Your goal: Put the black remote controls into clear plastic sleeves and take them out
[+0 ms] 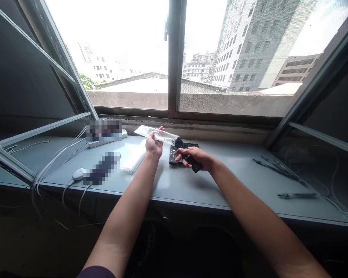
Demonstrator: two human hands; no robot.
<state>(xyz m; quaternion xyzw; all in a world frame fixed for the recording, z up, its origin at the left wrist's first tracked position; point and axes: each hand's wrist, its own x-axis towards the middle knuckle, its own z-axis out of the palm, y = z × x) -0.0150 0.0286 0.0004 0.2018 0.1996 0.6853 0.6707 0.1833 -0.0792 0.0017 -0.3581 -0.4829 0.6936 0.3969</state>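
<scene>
My left hand [154,144] is closed around a clear plastic sleeve [162,135], whose far end points up and to the left. In my right hand [195,156] is a black remote control [188,155], gripped along its length and tilted. The top end of the remote meets the right end of the sleeve; how far in it sits I cannot tell. Behind the right hand, more black remotes [174,157] lie on the grey table, partly hidden. Left of my left forearm rests a stack of clear plastic sleeves [132,159].
On the left are a white power strip [108,141], a round white charger [79,174], white cables [50,160] and a blurred-out object [102,169]. Several dark pens or cables [278,170] and a pen-like item [296,195] lie right. Metal frame bars [43,129] flank the table [243,185].
</scene>
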